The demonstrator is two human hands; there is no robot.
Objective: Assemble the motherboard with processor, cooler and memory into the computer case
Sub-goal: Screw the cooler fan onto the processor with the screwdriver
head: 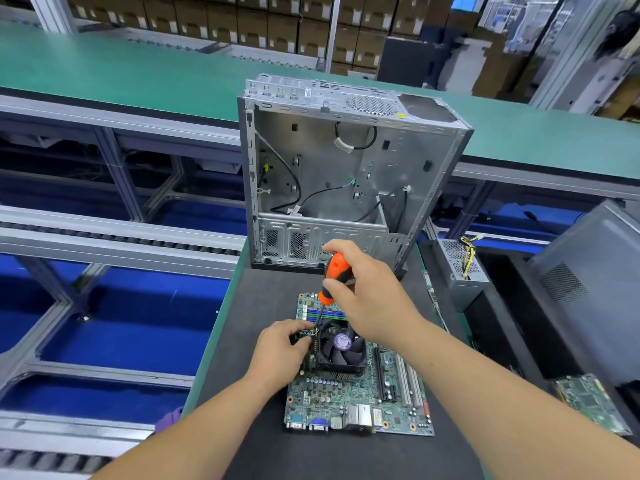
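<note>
A green motherboard [349, 400] lies flat on the dark mat [263, 306] in front of me. A black fan cooler [341, 346] sits on it, and memory sticks [327, 314] stand in slots at its far edge. My right hand [367, 292] grips an orange-handled screwdriver [334, 277], its shaft angled down to the cooler's far left corner. My left hand [282, 351] pinches the cooler's left edge near the tip. The open, empty metal computer case [346, 174] stands upright behind the board, loose black cables inside.
A power supply [459, 268] with yellow wires stands right of the case. A second grey case [588, 282] and another green board [592, 403] lie at the right. A green conveyor belt [138, 74] runs behind; metal roller rails [104, 233] over blue flooring are at left.
</note>
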